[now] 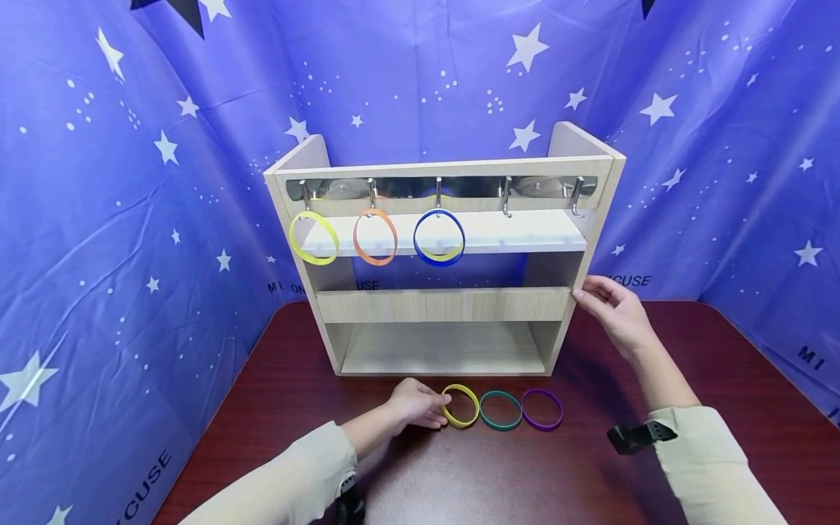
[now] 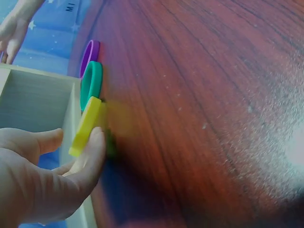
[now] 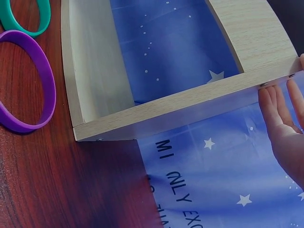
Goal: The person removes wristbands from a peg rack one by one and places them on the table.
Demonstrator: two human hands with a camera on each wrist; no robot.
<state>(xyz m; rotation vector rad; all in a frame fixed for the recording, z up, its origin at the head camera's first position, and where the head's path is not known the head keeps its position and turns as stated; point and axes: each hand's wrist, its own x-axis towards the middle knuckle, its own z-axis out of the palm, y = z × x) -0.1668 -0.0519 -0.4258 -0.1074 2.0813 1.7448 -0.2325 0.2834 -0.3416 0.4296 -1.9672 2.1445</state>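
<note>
My left hand (image 1: 418, 403) is at the yellow silicone wristband (image 1: 461, 406) on the table. In the left wrist view a fingertip touches this tilted band (image 2: 85, 126) from below, while the thumb stands apart above it. To its right lie a teal wristband (image 1: 501, 410) and a purple wristband (image 1: 542, 409). My right hand (image 1: 613, 310) touches the right side of the wooden rack (image 1: 442, 305), thumb at the front edge, fingers along the outer panel. From the rack's hooks hang a yellow band (image 1: 313, 238), an orange band (image 1: 375, 237) and a blue band (image 1: 439, 238), with yellow showing behind the blue.
A metal hook strip (image 1: 407, 187) runs across the rack's top front; its two right hooks (image 1: 507, 197) carry no bands. The rack stands on a dark red wooden table (image 1: 499, 481). Blue star-printed cloth (image 1: 420, 87) surrounds the back and sides.
</note>
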